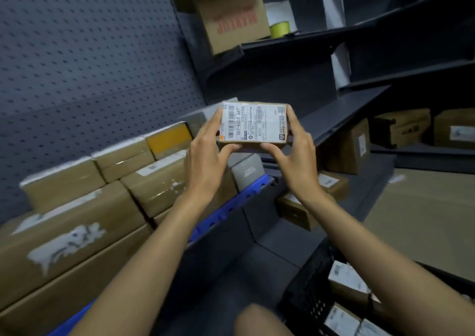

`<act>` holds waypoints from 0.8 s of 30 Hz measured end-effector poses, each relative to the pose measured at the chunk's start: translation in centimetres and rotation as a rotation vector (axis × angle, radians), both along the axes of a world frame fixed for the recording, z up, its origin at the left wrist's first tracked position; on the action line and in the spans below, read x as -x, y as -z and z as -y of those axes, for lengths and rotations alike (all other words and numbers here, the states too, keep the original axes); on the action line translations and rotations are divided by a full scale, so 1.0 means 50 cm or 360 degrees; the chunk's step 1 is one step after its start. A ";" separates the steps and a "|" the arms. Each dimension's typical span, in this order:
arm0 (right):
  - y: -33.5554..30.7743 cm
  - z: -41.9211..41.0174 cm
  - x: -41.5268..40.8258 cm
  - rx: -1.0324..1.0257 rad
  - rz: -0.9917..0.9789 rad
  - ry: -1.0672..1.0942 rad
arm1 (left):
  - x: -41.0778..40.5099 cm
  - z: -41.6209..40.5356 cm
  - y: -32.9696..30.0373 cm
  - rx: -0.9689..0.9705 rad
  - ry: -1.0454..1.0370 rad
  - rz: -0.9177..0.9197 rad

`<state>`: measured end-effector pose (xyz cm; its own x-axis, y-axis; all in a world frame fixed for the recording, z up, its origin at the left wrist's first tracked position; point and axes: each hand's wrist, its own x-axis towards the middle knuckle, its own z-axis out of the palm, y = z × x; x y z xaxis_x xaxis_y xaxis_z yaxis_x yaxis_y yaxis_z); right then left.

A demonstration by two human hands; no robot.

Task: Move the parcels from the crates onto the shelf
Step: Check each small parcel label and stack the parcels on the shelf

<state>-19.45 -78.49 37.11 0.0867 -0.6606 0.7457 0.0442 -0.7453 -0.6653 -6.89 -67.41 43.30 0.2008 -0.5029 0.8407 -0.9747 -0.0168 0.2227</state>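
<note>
We hold a small parcel [253,125] up in both hands in front of the dark shelf [341,119], its white shipping label facing us; the left hand [205,161] grips the parcel's left end, fingers along the side and thumb under the near edge, while the right hand [295,155] grips the right end in the same way. The parcel hangs in the air, above the far end of the blue crate [226,207] and touching nothing but our hands. To the left, that crate is heaped with taped brown boxes [77,207], one of them with a yellow top [169,136], against a grey pegboard wall [90,53]. At lower right a black crate [308,292] holds more labelled parcels [347,281]. On the shelf, a brown carton [231,14] with red print sits on an upper level, and further boxes [344,148] stand on the lower levels to the right
</note>
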 end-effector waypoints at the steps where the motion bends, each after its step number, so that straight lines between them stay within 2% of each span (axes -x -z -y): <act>1: -0.022 -0.013 -0.013 0.0035 0.0011 -0.0041 | -0.010 -0.020 -0.019 0.0029 -0.0037 0.0031; 12: -0.221 -0.182 -0.237 0.0271 0.0042 -0.0585 | -0.160 -0.272 -0.168 0.0226 -0.0473 0.0109; 24: -0.272 -0.402 -0.460 0.0379 -0.0161 -0.1130 | -0.333 -0.557 -0.159 0.0153 -0.0961 0.0165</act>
